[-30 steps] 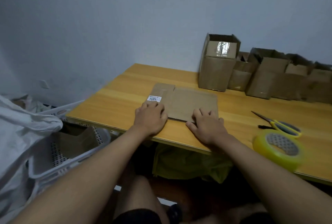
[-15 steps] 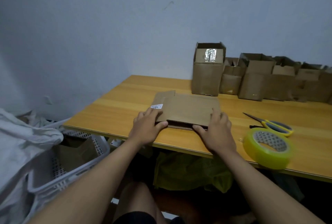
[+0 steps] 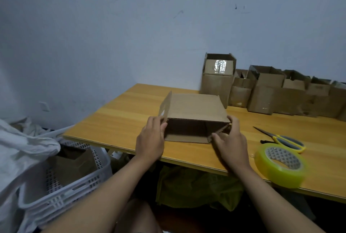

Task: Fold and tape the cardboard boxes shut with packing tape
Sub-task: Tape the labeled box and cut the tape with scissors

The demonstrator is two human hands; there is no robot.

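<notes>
A brown cardboard box [image 3: 196, 108] lies on its side on the wooden table [image 3: 121, 122], popped open into a square tube with its open end facing me. My left hand [image 3: 150, 138] grips its left wall near the opening, thumb at the edge. My right hand [image 3: 229, 139] holds the right flap, fingers curled around the corrugated edge. A roll of yellow-tinted packing tape [image 3: 281, 165] lies flat near the table's front edge to the right. Yellow-handled scissors [image 3: 282, 138] lie just behind it.
A row of several open-topped cardboard boxes [image 3: 269, 90] stands along the wall at the back right. A white plastic crate [image 3: 61, 182] with flat cardboard in it sits on the floor at the left, beside white cloth [image 3: 20, 148]. A green bag [image 3: 196, 187] lies under the table.
The flat folded box has been pushed open into a standing tube. Both hands shifted from pressing its near edge to holding its left and right sides.
</notes>
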